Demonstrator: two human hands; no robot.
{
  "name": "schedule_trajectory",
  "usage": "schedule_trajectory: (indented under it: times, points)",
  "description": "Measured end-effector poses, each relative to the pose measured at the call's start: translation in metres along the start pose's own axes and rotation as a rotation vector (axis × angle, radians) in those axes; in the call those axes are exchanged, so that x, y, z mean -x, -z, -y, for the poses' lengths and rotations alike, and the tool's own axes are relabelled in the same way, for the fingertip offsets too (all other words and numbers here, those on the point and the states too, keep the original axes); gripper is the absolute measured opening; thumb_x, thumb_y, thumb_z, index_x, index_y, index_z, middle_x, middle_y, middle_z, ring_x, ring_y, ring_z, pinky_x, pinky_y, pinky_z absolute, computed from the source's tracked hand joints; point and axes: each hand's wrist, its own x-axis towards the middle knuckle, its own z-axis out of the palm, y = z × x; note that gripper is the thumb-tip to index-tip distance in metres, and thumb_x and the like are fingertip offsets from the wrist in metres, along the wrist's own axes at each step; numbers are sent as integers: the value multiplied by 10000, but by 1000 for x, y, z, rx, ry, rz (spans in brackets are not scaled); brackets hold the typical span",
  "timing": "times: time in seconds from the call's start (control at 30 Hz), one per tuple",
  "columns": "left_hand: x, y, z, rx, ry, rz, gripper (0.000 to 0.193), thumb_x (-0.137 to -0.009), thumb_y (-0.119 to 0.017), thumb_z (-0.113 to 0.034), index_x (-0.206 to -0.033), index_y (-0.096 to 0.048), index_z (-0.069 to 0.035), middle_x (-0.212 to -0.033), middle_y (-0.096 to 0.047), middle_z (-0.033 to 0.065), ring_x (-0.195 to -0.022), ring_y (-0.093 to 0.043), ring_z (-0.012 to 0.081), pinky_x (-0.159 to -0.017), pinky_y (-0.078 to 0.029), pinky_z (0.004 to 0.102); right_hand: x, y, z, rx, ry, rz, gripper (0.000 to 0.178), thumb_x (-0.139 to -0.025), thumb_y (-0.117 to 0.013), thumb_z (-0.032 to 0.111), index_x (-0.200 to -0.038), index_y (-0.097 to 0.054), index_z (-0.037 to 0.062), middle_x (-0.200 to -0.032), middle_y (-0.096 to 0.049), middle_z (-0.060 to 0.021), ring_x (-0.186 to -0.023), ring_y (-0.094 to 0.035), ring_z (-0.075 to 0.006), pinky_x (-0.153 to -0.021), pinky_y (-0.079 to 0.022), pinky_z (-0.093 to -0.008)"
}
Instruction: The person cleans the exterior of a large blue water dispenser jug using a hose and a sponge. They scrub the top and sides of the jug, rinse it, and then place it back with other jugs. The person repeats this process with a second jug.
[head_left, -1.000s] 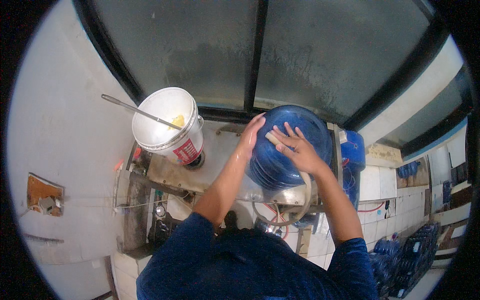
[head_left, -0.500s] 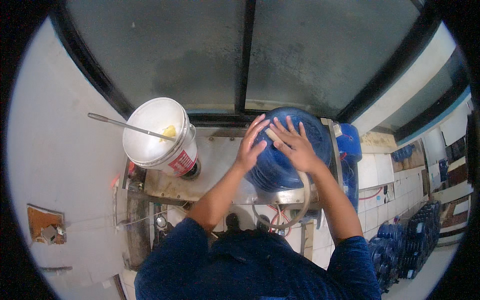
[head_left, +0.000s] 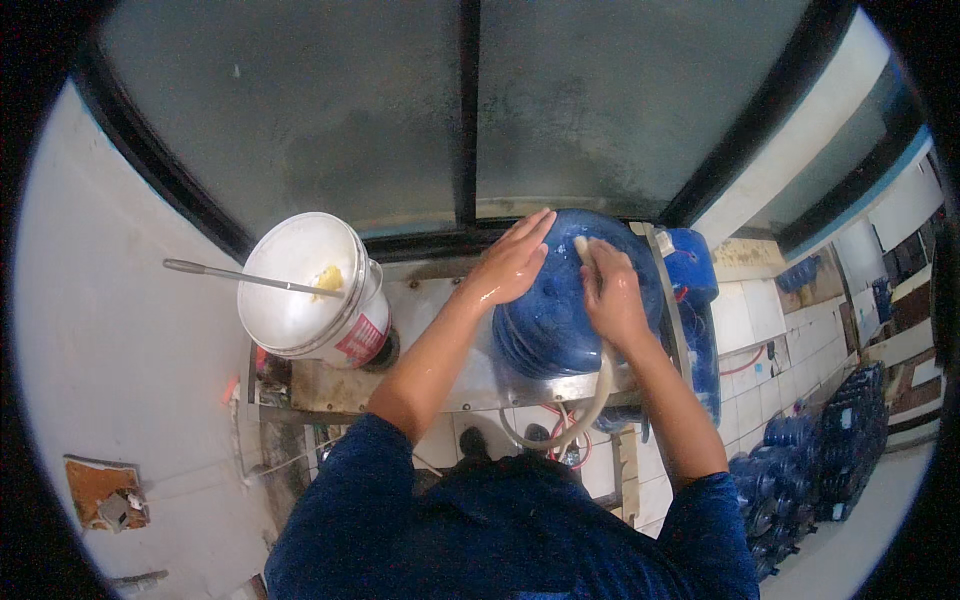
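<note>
A large blue water jug stands on the metal bench, its round, wet-looking end facing up. My right hand is closed around a pale hose, whose tip points at the jug's top. From that grip the hose loops down past the bench's front edge. Against the jug's upper left side rests my left hand, its fingers stretched out and holding nothing. Left of the jug, a white bucket leans on the bench. It contains a yellow sponge-like piece and a long grey rod that sticks out leftward.
Dark-framed glass panels rise behind the metal bench. A blue container stands just right of the bench. Several blue jugs are stacked on the tiled floor at the lower right. Red tubing and cords hang below the bench.
My right hand has gone from lying spread on the jug's top to gripping the hose. My left hand has shifted left toward the jug's side. The whole view has tilted slightly.
</note>
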Motion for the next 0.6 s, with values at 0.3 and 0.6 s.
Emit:
schedule_trajectory:
  times: [0.3, 0.6]
  points:
    - [-80, -44, -82, -739, 181, 322, 1032, -924, -545, -642, -1615, -114, -7, -1685, -138, 200, -1555, -104, 407, -1248, -115, 556, 21, 48, 20, -480, -231, 204, 412, -1034, -551, 146, -1424, -553, 11, -929, -675, -120, -777, -613, -137, -752, -526, -311]
    - [-79, -46, -55, -533, -180, 531, 776, -981, -516, -465, -1635, -178, -221, -1709, -118, 92, -1567, -60, 381, -1209, -72, 660, 21, 90, -3, -401, -222, 363, 409, -1007, -554, 115, -1405, -561, 23, -1042, -708, -270, -878, -704, -256, -845, -532, -378]
